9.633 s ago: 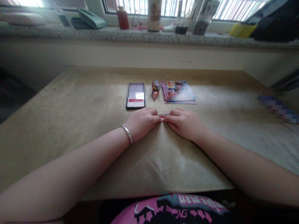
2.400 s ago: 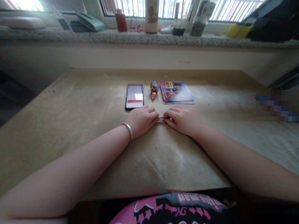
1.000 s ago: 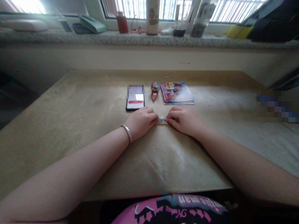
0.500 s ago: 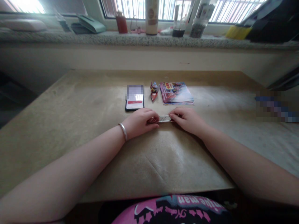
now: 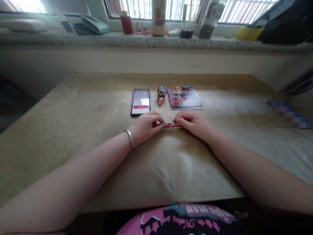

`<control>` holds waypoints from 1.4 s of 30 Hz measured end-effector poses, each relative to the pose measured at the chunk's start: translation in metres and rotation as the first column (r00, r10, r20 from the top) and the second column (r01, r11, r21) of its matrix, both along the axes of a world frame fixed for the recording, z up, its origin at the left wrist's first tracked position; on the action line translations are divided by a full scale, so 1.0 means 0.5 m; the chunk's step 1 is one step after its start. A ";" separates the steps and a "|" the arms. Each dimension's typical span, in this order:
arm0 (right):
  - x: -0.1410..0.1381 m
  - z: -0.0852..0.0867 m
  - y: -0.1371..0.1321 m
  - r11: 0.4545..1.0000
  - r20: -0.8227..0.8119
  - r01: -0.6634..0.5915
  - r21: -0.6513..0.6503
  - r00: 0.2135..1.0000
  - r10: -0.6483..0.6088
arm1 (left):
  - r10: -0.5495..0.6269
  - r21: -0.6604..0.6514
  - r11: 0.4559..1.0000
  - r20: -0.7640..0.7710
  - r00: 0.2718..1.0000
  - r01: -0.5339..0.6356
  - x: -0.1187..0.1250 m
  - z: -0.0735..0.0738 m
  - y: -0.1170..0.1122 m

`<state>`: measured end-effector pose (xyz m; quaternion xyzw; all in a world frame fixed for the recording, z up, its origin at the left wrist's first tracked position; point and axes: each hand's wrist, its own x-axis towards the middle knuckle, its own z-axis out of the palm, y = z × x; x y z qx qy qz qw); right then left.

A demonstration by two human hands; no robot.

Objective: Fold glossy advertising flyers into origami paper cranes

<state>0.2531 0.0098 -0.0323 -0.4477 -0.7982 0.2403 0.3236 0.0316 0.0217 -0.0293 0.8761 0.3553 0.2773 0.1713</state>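
Note:
A narrow folded strip of printed paper (image 5: 170, 125) lies on the brown paper-covered table (image 5: 73, 130), held at both ends. My left hand (image 5: 145, 125), with a silver bangle on the wrist, pinches its left end. My right hand (image 5: 194, 122) pinches the right end, fingers curled over it. Just beyond my hands lie a phone (image 5: 141, 102) with a lit screen, a small folded paper figure (image 5: 160, 94) and a stack of colourful printed sheets (image 5: 184, 97).
A stone window sill (image 5: 146, 39) runs along the back with a red bottle (image 5: 126, 23), a tall jar (image 5: 158, 16), cups and a green pouch (image 5: 94, 24). A blurred blue object (image 5: 288, 112) lies at the table's right.
The paper was hidden between my touching fingertips; my hands have drawn slightly apart, showing a longer strip. Now its red-printed side shows where half a second ago it looked white.

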 end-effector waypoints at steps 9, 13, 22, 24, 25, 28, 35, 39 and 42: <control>-0.009 -0.012 0.006 0.988 0.140 0.024 0.155 0.989 -0.046 | 0.091 0.145 0.987 -0.171 0.981 -0.066 0.002 -0.001 -0.003; -0.008 -0.019 0.012 0.961 0.216 -0.008 0.276 0.975 -0.055 | 0.080 0.272 0.962 -0.263 0.961 -0.006 0.002 0.000 -0.004; -0.021 0.000 -0.003 0.879 0.434 -0.082 0.469 0.889 -0.148 | 0.065 0.337 0.939 -0.349 0.935 0.061 0.003 -0.001 -0.001; -0.022 0.001 -0.006 0.868 0.452 -0.109 0.484 0.881 -0.141 | 0.055 0.334 0.940 -0.360 0.931 0.073 0.003 -0.003 -0.003; -0.022 0.001 -0.008 0.866 0.461 -0.122 0.485 0.877 -0.135 | 0.052 0.332 0.940 -0.366 0.929 0.078 0.002 -0.003 -0.004; -0.021 0.002 -0.012 0.874 0.494 -0.142 0.464 0.861 -0.122 | 0.057 0.329 0.941 -0.390 0.919 0.081 0.003 -0.002 -0.007; -0.026 0.012 -0.019 0.898 0.559 -0.143 0.417 0.819 -0.129 | 0.054 0.317 0.945 -0.399 0.915 0.082 0.005 0.002 -0.011; -0.029 0.008 -0.016 0.896 0.555 -0.122 0.426 0.818 -0.152 | 0.050 0.324 0.942 -0.402 0.914 0.091 0.006 0.001 -0.010; -0.032 0.004 -0.014 0.894 0.560 -0.119 0.432 0.812 -0.163 | 0.043 0.314 0.945 -0.396 0.917 0.092 0.007 0.000 -0.010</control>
